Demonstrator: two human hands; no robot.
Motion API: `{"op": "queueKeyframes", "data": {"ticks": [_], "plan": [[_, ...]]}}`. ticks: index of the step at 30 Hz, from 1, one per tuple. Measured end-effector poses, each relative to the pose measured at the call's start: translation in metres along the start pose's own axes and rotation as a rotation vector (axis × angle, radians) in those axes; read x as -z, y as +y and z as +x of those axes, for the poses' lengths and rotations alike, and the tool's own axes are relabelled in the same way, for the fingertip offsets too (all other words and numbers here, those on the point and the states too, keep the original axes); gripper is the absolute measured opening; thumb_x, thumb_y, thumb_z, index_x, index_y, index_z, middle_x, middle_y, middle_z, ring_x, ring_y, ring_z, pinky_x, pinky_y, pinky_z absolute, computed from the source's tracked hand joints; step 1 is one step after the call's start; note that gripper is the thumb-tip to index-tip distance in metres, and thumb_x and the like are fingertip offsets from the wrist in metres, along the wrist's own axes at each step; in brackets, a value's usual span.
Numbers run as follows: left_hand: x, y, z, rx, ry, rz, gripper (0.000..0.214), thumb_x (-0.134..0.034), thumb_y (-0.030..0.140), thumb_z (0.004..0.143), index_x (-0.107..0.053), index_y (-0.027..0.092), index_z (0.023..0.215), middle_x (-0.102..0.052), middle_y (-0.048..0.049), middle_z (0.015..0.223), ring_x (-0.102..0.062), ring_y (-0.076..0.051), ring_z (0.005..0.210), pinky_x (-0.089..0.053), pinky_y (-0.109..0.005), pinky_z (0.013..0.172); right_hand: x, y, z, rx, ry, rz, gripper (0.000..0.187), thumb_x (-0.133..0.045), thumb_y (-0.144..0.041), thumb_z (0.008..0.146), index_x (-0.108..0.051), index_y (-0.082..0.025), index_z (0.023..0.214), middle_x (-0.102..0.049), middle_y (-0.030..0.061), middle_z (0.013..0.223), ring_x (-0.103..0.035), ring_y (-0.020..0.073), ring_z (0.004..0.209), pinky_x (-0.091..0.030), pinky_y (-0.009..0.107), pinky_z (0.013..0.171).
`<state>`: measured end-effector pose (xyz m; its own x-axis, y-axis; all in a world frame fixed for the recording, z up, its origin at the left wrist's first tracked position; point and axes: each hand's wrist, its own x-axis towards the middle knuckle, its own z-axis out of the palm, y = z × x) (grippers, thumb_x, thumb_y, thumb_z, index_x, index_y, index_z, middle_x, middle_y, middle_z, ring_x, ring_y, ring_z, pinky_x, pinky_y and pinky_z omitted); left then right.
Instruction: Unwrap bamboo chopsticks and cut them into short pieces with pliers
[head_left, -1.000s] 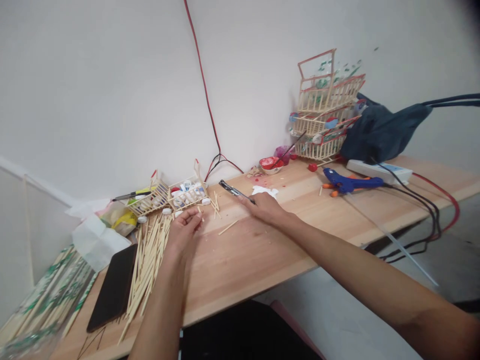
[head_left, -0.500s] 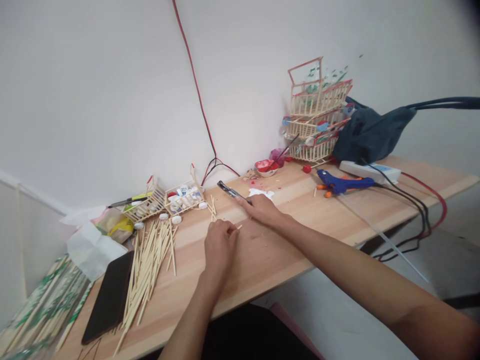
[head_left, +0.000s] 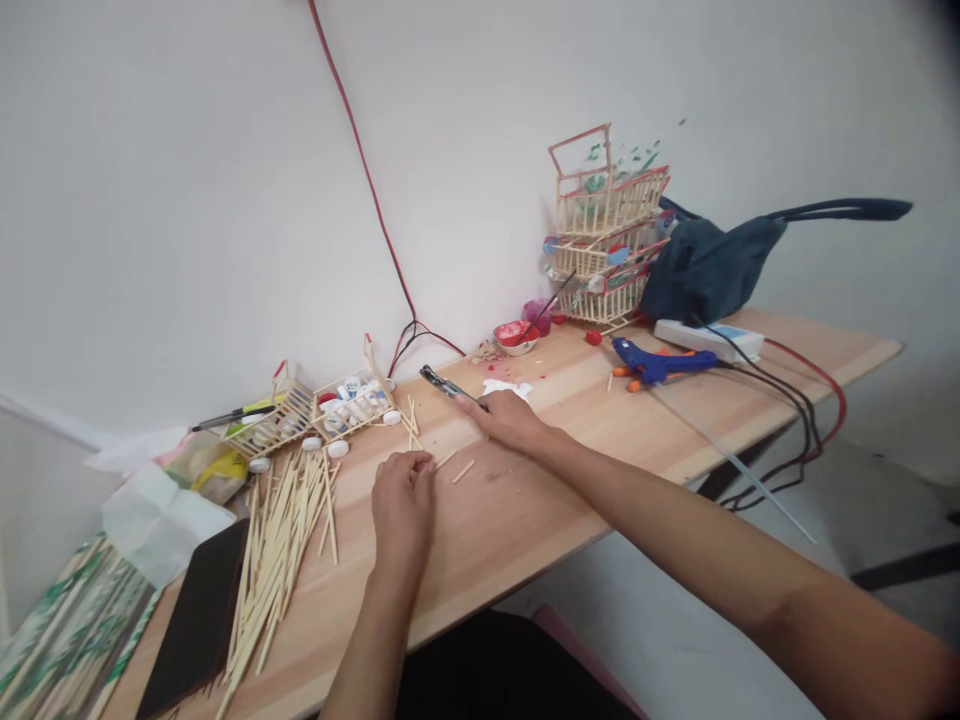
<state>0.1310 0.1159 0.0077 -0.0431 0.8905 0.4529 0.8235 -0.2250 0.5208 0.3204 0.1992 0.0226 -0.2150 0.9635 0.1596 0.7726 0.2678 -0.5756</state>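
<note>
My left hand [head_left: 403, 495] is closed in a pinch just above the table, with a thin wooden stick [head_left: 447, 459] poking out past its fingertips to the right. A short piece of stick [head_left: 463, 471] lies loose on the wood beside it. My right hand [head_left: 510, 420] is wrapped round a slim dark metal tool [head_left: 444, 383], whose exact kind I cannot make out; its tip points to the far left. A few sticks [head_left: 412, 424] rest on the table between the hands and the small stick carts.
At left are a pile of sticks [head_left: 289, 545], a phone [head_left: 196, 620] and wrapped stick packs [head_left: 82, 625]. Small carts [head_left: 356, 405] stand behind. A red-paint bowl [head_left: 517, 338], stacked carts [head_left: 611, 240], a blue glue gun [head_left: 664, 365], a power strip [head_left: 709, 340] and a bag [head_left: 709, 270] sit right.
The view has shifted slightly. My left hand has moved left, away from the right hand, and a short piece of stick now lies on the table between them. The right hand keeps its tool.
</note>
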Motion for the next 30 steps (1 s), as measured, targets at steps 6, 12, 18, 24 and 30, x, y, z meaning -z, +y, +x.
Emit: {"op": "queueKeyframes", "data": {"ticks": [6, 12, 18, 24, 30], "plan": [[-0.002, -0.003, -0.001, -0.043, -0.081, 0.129, 0.009, -0.054, 0.020, 0.082, -0.062, 0.021, 0.078, -0.063, -0.0065, 0.082, -0.054, -0.025, 0.085, -0.040, -0.036, 0.075, 0.001, -0.001, 0.000, -0.017, -0.001, -0.005, 0.088, -0.012, -0.080, 0.085, -0.069, -0.014, 0.072, -0.066, 0.0124, 0.072, -0.059, 0.0206, 0.069, -0.031, 0.027, 0.055], [-0.002, 0.004, -0.003, 0.003, -0.045, 0.098, 0.013, -0.048, 0.019, 0.084, -0.056, 0.022, 0.074, -0.062, -0.0059, 0.080, -0.054, -0.024, 0.080, -0.039, -0.034, 0.071, -0.001, 0.002, 0.002, -0.010, -0.007, -0.010, 0.089, -0.011, -0.080, 0.085, -0.070, -0.014, 0.072, -0.067, 0.0126, 0.073, -0.060, 0.0206, 0.070, -0.031, 0.027, 0.056], [-0.001, -0.006, 0.006, 0.337, -0.026, -0.667, 0.022, -0.067, 0.035, 0.073, -0.063, 0.018, 0.086, -0.066, -0.0013, 0.072, -0.053, -0.013, 0.057, -0.036, -0.025, 0.056, -0.001, 0.002, 0.002, -0.013, 0.002, 0.020, 0.088, -0.012, -0.081, 0.084, -0.067, -0.015, 0.068, -0.065, 0.0110, 0.069, -0.058, 0.0193, 0.068, -0.031, 0.026, 0.056], [-0.003, -0.009, 0.011, 0.461, -0.115, -1.079, 0.032, -0.080, 0.034, 0.061, -0.065, 0.013, 0.081, -0.064, -0.0013, 0.069, -0.042, -0.006, 0.048, -0.029, -0.020, 0.048, 0.002, 0.000, 0.001, -0.011, -0.010, 0.099, 0.085, -0.012, -0.076, 0.088, -0.067, -0.014, 0.067, -0.066, 0.0105, 0.069, -0.061, 0.0183, 0.068, -0.035, 0.025, 0.062], [-0.007, 0.009, 0.006, 0.274, -0.126, -0.526, 0.016, -0.067, 0.034, 0.072, -0.067, 0.018, 0.074, -0.061, 0.0006, 0.061, -0.050, -0.013, 0.055, -0.033, -0.024, 0.054, 0.002, -0.001, 0.002, -0.028, -0.009, 0.106, 0.085, -0.014, -0.076, 0.088, -0.069, -0.014, 0.070, -0.068, 0.0117, 0.072, -0.063, 0.0189, 0.071, -0.037, 0.025, 0.065]]}}
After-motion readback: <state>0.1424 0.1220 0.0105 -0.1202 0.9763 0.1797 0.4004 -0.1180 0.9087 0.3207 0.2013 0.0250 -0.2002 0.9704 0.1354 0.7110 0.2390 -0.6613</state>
